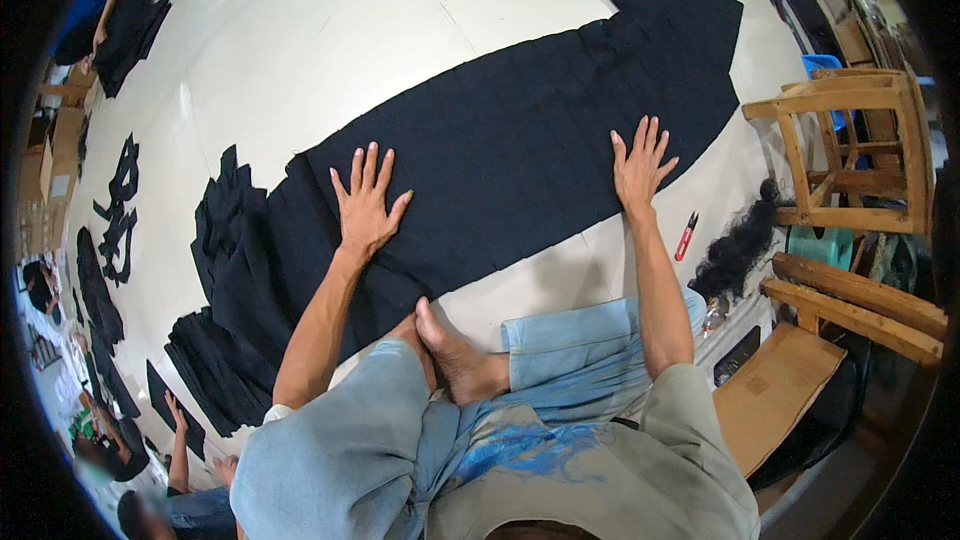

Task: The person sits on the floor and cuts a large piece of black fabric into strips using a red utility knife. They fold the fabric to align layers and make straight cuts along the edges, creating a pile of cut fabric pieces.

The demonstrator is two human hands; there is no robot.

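A long piece of black fabric [490,140] lies spread over the pale floor in front of my crossed legs, running from the left up to the far right. My left hand [369,202] rests flat on its left part with the fingers spread. On the right, my right hand [640,166] presses flat near the fabric's near edge, fingers apart. Neither hand grips anything. At the left end the fabric bunches into folds [245,240]. Small red-handled thread snips [686,237] lie on the floor right of my right forearm.
A heap of black scraps [735,245] sits beside a wooden stool [850,155] at the right. Flat cardboard [780,390] lies nearer me. Black cut pieces [122,195] are scattered at the left. Other people sit along the left side, one hand [177,412] on a black piece.
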